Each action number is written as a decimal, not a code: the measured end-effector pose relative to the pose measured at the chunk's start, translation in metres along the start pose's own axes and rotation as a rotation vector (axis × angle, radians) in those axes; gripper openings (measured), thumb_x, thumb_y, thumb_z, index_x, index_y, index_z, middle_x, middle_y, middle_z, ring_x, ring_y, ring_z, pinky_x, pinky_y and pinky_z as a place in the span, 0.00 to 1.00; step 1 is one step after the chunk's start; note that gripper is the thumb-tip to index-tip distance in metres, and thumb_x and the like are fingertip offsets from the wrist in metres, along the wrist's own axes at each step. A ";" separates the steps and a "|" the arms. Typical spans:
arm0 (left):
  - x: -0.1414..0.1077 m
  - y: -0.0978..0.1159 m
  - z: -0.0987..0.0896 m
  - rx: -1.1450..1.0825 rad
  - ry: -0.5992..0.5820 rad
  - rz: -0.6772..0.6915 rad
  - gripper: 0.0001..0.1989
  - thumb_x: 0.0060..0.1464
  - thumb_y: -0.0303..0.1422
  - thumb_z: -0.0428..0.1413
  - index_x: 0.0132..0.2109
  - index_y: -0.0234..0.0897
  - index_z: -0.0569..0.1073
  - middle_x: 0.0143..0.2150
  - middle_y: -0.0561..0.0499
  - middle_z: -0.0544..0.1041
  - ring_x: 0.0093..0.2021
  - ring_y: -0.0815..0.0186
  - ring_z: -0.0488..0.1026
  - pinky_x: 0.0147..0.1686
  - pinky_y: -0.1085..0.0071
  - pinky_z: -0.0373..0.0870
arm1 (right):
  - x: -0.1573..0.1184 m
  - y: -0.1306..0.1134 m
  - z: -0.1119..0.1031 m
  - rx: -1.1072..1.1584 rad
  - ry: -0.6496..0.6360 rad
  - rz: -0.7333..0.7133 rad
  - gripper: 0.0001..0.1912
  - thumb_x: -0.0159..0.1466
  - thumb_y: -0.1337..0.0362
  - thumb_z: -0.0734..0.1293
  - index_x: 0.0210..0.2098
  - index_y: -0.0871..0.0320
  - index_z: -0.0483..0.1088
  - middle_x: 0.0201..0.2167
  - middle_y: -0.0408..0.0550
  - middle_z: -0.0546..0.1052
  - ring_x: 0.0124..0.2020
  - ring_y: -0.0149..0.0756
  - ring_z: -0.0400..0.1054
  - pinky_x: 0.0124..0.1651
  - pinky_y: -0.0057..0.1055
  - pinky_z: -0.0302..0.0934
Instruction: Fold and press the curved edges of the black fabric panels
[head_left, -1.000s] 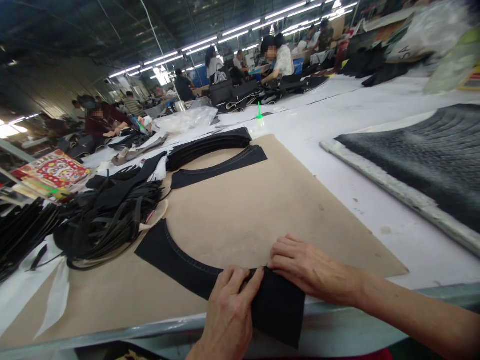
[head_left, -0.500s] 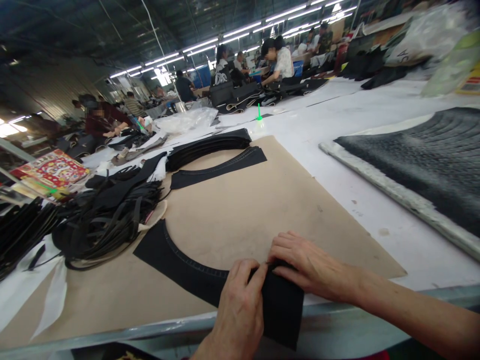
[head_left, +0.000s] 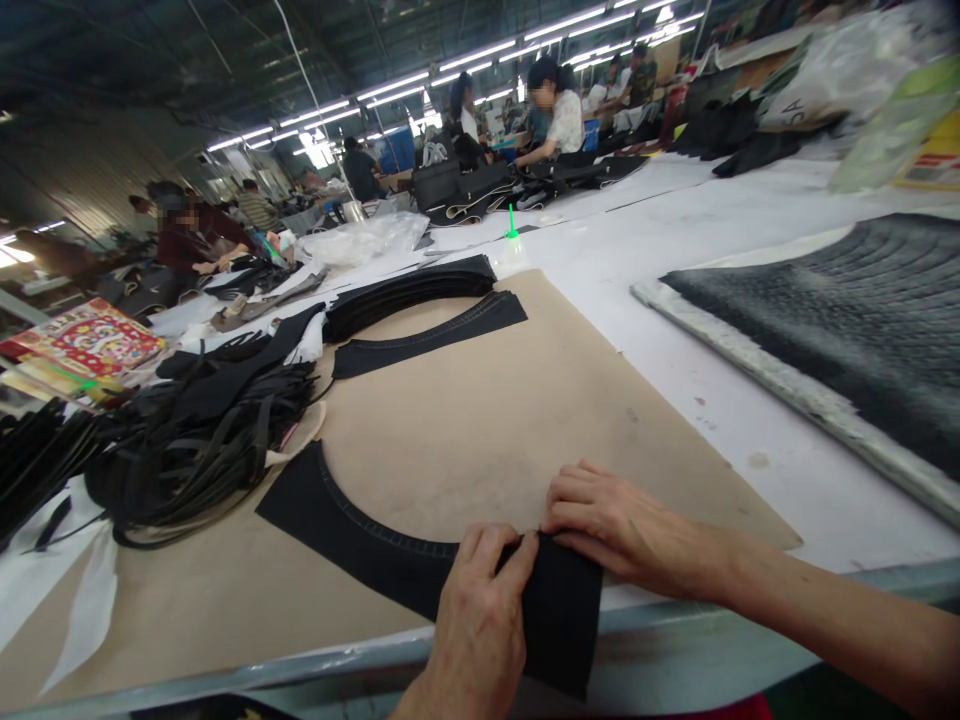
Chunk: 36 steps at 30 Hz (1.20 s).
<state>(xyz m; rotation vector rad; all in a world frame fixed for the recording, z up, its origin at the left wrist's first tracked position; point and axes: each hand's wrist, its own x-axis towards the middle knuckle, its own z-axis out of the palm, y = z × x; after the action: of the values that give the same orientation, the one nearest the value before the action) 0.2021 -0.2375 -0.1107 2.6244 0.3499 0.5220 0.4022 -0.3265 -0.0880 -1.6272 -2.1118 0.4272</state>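
Note:
A curved black fabric piece (head_left: 375, 543) lies on a brown board (head_left: 442, 420), and its right end hangs past the table's front edge. Pale tick marks run along its inner curve. My left hand (head_left: 480, 610) presses and pinches that curved edge with thumb and fingers. Just to the right, my right hand (head_left: 622, 520) grips the same edge with bent fingers, its thumb close to the left thumb. The fingertips of both hands nearly meet, and the fold under them is partly hidden. Farther back rests a similar marked black piece (head_left: 435, 335), beside a stack of curved black pieces (head_left: 412, 290).
A heap of black strips (head_left: 202, 450) lies at the left, with a red printed box (head_left: 105, 335) behind it. A green-tipped bottle (head_left: 512, 235) stands beyond the board. At the right is a dark textured sheet on a slab (head_left: 825, 310). Co-workers (head_left: 559, 115) sit farther off.
Both hands stay on the curved edge, with only a slight shift of the fingers. The whole view has slid a little, so things appear slightly farther left.

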 end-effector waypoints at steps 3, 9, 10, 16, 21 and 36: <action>-0.004 -0.001 0.003 0.061 0.018 0.043 0.20 0.60 0.21 0.43 0.56 0.29 0.69 0.47 0.39 0.71 0.46 0.57 0.66 0.45 0.59 0.72 | -0.002 0.001 0.000 -0.034 -0.007 -0.025 0.09 0.69 0.68 0.59 0.38 0.57 0.70 0.35 0.45 0.70 0.40 0.35 0.63 0.45 0.34 0.54; -0.007 -0.002 0.004 0.075 -0.004 0.094 0.22 0.59 0.21 0.43 0.60 0.30 0.65 0.47 0.41 0.72 0.46 0.57 0.66 0.46 0.60 0.71 | -0.005 0.002 0.001 -0.083 0.003 -0.086 0.11 0.69 0.69 0.57 0.42 0.57 0.70 0.35 0.47 0.70 0.39 0.35 0.61 0.43 0.34 0.54; -0.006 -0.002 0.004 0.072 -0.007 0.105 0.23 0.59 0.21 0.43 0.60 0.29 0.64 0.46 0.41 0.72 0.46 0.57 0.66 0.46 0.60 0.71 | -0.005 0.002 0.001 -0.089 0.002 -0.092 0.11 0.69 0.70 0.56 0.43 0.57 0.70 0.35 0.48 0.70 0.39 0.35 0.61 0.43 0.34 0.54; -0.003 -0.001 0.004 0.113 -0.020 0.107 0.23 0.60 0.21 0.43 0.61 0.28 0.63 0.44 0.41 0.72 0.43 0.57 0.66 0.45 0.60 0.71 | -0.011 0.001 0.001 -0.099 -0.007 -0.080 0.14 0.66 0.73 0.56 0.45 0.59 0.69 0.37 0.50 0.71 0.39 0.38 0.61 0.43 0.36 0.54; -0.001 0.001 0.005 0.145 -0.047 0.096 0.23 0.60 0.22 0.43 0.61 0.29 0.64 0.42 0.42 0.71 0.42 0.57 0.65 0.42 0.60 0.71 | -0.016 0.000 0.000 -0.099 0.014 -0.065 0.16 0.65 0.74 0.55 0.46 0.59 0.70 0.38 0.51 0.71 0.40 0.38 0.61 0.45 0.37 0.54; 0.000 0.003 0.007 0.330 -0.070 0.126 0.28 0.54 0.17 0.46 0.62 0.31 0.63 0.44 0.44 0.70 0.43 0.57 0.65 0.43 0.61 0.71 | -0.033 -0.001 0.000 -0.071 0.193 0.089 0.15 0.68 0.71 0.55 0.50 0.58 0.67 0.41 0.50 0.72 0.42 0.37 0.64 0.46 0.36 0.55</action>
<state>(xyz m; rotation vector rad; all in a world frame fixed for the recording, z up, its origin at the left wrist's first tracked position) 0.2053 -0.2432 -0.1156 2.9909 0.2686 0.4421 0.4081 -0.3583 -0.0922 -1.7331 -1.9381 0.2150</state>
